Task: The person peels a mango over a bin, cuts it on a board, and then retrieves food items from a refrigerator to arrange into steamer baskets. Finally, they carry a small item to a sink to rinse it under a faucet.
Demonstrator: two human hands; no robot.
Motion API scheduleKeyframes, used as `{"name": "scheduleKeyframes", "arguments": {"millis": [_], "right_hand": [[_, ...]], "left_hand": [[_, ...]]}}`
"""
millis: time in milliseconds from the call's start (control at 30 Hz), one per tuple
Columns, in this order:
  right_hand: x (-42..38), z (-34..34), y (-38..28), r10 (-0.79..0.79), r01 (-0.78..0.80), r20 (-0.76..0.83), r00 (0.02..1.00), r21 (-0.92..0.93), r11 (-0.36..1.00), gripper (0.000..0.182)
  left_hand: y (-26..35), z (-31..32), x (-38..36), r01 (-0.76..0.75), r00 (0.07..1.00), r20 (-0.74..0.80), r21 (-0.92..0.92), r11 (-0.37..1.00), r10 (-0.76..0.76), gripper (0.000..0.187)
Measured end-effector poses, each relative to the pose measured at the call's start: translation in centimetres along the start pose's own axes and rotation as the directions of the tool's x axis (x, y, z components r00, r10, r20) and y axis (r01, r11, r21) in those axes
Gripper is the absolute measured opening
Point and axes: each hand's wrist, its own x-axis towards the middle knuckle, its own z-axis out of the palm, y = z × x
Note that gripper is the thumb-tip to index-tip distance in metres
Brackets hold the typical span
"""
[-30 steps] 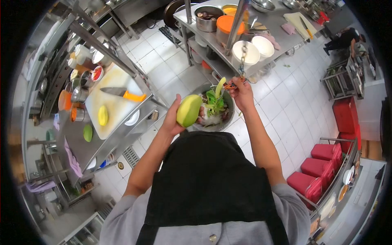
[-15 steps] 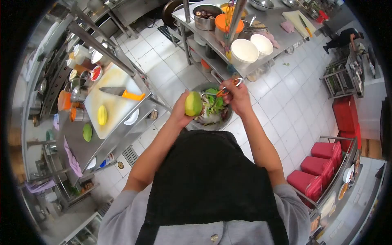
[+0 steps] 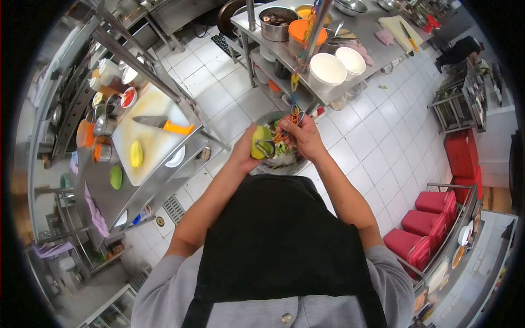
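Observation:
My left hand [image 3: 243, 150] is wrapped around a green mango [image 3: 257, 136] from its left side. In my right hand [image 3: 306, 138] is a metal peeler [image 3: 266, 147], its blade end against the mango's right face. A colourful cord [image 3: 294, 97] hangs at the peeler's handle, by my right fingers. Both hands are over a round bin [image 3: 266, 116] holding green leaves and scraps. To the left, a peeled yellow mango [image 3: 136, 154] lies on a white cutting board [image 3: 156, 150] near an orange-handled knife [image 3: 178, 128]. Another green mango [image 3: 116, 177] rests beside the board.
A steel table [image 3: 361, 65] ahead carries white tubs [image 3: 327, 71], an orange-lidded bucket [image 3: 306, 31] and a pot [image 3: 274, 24]. Jars and sauce containers [image 3: 105, 126] crowd the left counter. Red bins [image 3: 409, 244] stand at right. Another person [image 3: 458, 53] bends at the far right.
My right hand has come left and down, bringing the peeler across the front of the mango. The cord now hangs straighter above it. My left hand has shifted slightly right.

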Motion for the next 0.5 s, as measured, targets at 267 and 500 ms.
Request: {"name": "scheduleKeyframes", "arguments": {"millis": [267, 500], "right_hand": [[3.0, -6.4, 0.8, 0.031, -0.015, -0.274, 0.961, 0.062, 0.998, 0.016], [1.5, -2.2, -0.5, 0.051, -0.045, -0.072, 0.996, 0.083, 0.996, 0.018]], "left_hand": [[1.0, 1.0, -3.2, 0.011, 1.0, 0.015, 0.265, 0.964, -0.016, 0.051], [1.0, 1.0, -1.4, 0.002, 0.998, 0.054, 0.221, 0.975, -0.014, 0.055]]}}
